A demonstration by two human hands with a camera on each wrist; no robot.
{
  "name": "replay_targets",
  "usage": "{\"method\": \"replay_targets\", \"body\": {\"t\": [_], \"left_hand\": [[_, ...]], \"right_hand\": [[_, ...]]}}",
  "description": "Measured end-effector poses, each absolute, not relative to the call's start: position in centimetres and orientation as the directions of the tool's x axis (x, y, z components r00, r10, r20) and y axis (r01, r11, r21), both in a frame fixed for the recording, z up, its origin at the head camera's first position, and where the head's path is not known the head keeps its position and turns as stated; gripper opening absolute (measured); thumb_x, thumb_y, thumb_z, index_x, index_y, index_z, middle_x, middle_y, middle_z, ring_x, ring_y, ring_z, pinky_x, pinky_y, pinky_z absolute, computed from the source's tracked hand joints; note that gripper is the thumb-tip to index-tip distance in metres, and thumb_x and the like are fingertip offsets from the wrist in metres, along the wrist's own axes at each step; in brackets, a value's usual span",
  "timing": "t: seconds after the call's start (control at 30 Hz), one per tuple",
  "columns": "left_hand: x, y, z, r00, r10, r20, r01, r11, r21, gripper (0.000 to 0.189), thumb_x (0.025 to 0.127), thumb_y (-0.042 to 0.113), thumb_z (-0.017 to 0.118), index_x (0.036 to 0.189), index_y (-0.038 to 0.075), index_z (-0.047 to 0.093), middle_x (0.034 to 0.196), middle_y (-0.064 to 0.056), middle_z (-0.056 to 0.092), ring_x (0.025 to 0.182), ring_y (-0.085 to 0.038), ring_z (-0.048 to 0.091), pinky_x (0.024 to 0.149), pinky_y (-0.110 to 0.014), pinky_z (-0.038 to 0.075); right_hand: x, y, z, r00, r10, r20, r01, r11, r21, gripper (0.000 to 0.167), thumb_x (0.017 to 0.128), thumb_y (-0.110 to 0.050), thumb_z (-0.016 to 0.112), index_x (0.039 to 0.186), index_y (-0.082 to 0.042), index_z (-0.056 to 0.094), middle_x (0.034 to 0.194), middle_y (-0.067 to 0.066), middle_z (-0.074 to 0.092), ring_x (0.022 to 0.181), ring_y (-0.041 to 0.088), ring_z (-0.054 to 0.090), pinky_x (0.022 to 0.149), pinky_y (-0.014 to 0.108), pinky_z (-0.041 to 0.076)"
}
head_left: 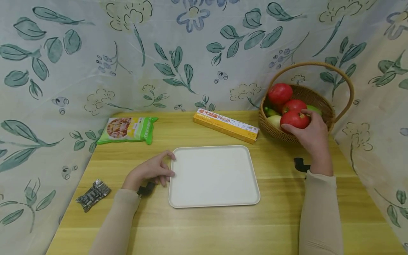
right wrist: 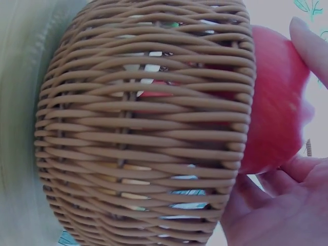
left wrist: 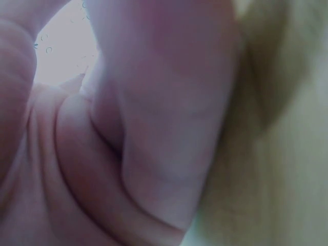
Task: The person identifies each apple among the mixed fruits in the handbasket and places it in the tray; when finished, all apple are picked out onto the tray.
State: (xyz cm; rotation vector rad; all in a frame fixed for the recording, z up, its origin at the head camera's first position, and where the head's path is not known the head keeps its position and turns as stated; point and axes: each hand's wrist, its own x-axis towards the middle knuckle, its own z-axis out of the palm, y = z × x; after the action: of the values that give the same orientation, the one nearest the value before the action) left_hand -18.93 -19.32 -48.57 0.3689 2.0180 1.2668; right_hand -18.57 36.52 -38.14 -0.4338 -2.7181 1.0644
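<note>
My right hand (head_left: 313,132) pinches a red apple (head_left: 294,119) between thumb and fingers, at the front rim of a wicker basket (head_left: 280,135) with a tall handle. In the right wrist view the apple (right wrist: 277,102) shows just past the woven rim, with fingers on both sides of it. Behind it in the basket lie two more red fruits (head_left: 280,93) and some green and pale ones. My left hand (head_left: 151,169) holds the left edge of a white rectangular tray (head_left: 213,177), fingertips at the rim. The left wrist view is filled by the curled hand (left wrist: 154,113); the tray's edge is hidden there.
A yellow pasta box (head_left: 225,125) lies behind the tray, left of the basket. A green and white food packet (head_left: 129,130) is at the back left. Nearer on the left lies a small dark wrapped packet (head_left: 93,195). A floral curtain (head_left: 178,71) hangs behind the wooden table (head_left: 210,230).
</note>
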Motion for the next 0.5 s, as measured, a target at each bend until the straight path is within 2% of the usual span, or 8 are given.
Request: {"method": "replay_targets", "body": {"t": [0.5], "left_hand": [[-18.8,-19.3,-48.5,-0.705,0.574,-0.417,-0.131,0.472,0.872,0.063,0.096,0.020,0.080,0.142,0.011,0.038,0.073,-0.005,0.073,0.053,-0.016,0.070,0.046,-0.025,0.047]], "right_hand": [[-17.7,33.9,-36.8,-0.914,0.302,0.270,0.023,0.705,-0.709,0.090,0.086,-0.047,0.088,0.158,-0.016,0.045,0.165,0.011,0.043,0.149,0.040,0.042,0.118,0.070,0.040]]}}
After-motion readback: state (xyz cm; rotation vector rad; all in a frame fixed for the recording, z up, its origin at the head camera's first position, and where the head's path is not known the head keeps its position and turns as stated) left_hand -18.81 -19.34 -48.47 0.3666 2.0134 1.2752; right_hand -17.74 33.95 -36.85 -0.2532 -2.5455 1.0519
